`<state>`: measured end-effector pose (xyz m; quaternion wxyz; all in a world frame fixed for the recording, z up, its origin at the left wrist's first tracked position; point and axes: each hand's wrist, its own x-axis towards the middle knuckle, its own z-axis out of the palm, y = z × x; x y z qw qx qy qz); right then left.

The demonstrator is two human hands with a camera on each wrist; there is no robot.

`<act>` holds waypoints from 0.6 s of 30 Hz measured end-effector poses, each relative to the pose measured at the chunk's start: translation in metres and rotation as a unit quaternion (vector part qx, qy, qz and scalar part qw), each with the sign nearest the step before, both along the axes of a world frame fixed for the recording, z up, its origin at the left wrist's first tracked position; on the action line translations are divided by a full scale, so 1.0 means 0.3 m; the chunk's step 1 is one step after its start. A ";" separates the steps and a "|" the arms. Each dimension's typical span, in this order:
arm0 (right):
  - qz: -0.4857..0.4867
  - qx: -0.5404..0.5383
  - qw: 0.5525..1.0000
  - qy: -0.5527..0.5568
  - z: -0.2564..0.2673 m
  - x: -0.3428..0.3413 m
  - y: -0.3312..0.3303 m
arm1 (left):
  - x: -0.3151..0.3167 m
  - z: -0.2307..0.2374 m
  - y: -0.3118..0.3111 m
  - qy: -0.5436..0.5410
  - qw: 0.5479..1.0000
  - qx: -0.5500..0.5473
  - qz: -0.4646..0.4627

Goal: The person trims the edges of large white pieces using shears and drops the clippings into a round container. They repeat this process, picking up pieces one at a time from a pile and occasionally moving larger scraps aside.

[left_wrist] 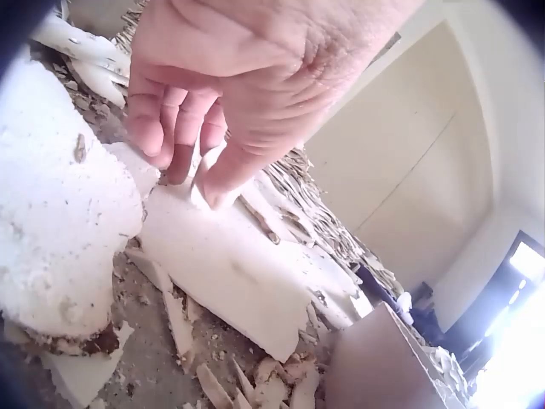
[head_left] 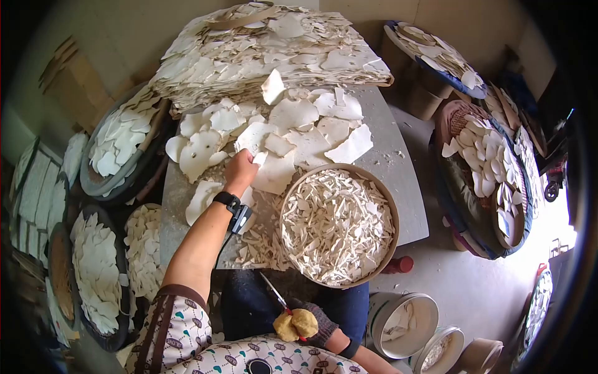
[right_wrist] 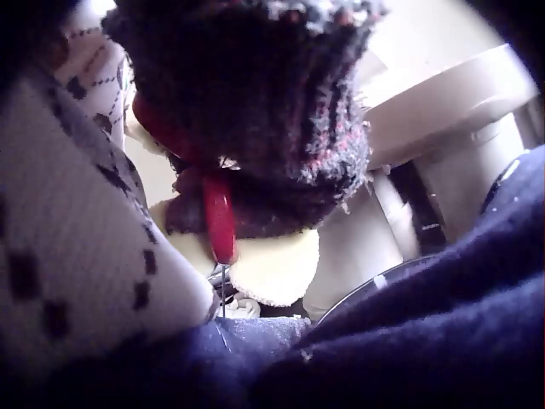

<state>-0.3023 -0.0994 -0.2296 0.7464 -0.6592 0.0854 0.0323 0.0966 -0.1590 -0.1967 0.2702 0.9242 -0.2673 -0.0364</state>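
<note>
Over lap (head_left: 240, 299), red-handled blade (head_left: 275, 291), slanted toward table (head_left: 398, 212)

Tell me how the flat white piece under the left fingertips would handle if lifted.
The white piece would probably stay stiff, since it looks flat, not curled. Its thin edge suggests it's light, and its jagged end, near broken shards, hints it could snap.

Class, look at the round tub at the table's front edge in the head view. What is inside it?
The round tub holds a heap of loose white strips. They cover its bottom, so anything beneath the top layer cannot be seen.
</note>
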 end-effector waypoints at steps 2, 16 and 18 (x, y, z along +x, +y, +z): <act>0.019 -0.064 0.998 0.008 0.007 0.003 0.007 | 0.007 0.005 -0.001 0.041 0.997 -0.064 -0.022; -0.066 0.500 0.860 -0.083 -0.040 0.154 0.073 | -0.630 0.109 0.550 0.412 0.840 -0.352 -0.041; -0.095 0.477 0.874 0.003 -0.117 0.161 0.087 | -0.665 0.092 0.588 0.394 0.858 -0.327 -0.043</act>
